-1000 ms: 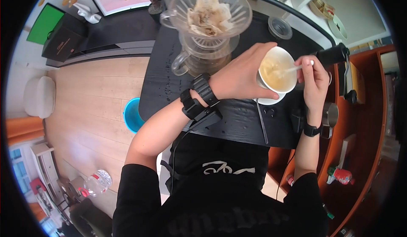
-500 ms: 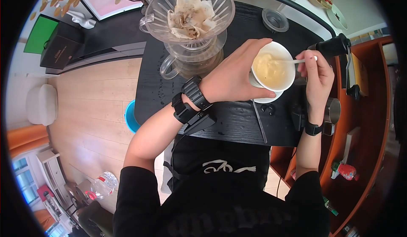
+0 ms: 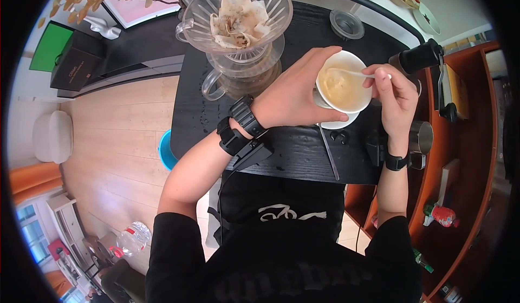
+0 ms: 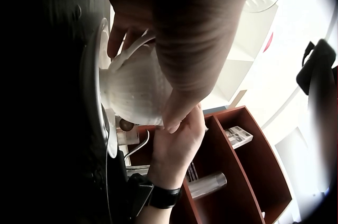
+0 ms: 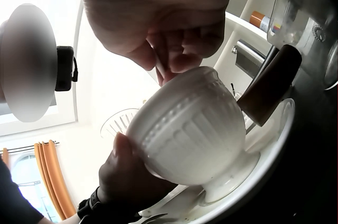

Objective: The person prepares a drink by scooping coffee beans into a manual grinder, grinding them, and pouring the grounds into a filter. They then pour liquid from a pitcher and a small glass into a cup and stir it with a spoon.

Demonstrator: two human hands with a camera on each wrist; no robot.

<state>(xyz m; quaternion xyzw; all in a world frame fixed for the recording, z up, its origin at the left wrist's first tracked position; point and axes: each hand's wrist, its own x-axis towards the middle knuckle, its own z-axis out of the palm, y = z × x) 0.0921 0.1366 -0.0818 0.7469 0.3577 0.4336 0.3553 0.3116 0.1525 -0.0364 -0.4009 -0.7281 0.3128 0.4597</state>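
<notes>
On the black table, a ribbed white cup stands on a white saucer. My left hand holds the cup from its left side, thumb along the near wall and fingers along the far one. A pale yellow, creamy liquid shows inside. From the right, my right hand pinches the handle of a thin white spoon, whose lower end dips into the liquid. Beside the saucer lies a metal spoon, its upper end hidden near the cup.
A glass dripper with a used paper filter sits on a glass carafe, left of the cup. Behind stands a round clear lid. A black hand grinder and a metal pitcher are at the right.
The white spoon's dipped end has shifted leftward in the cup, and my right hand has come slightly closer to the rim. My left hand keeps its hold on the cup.
</notes>
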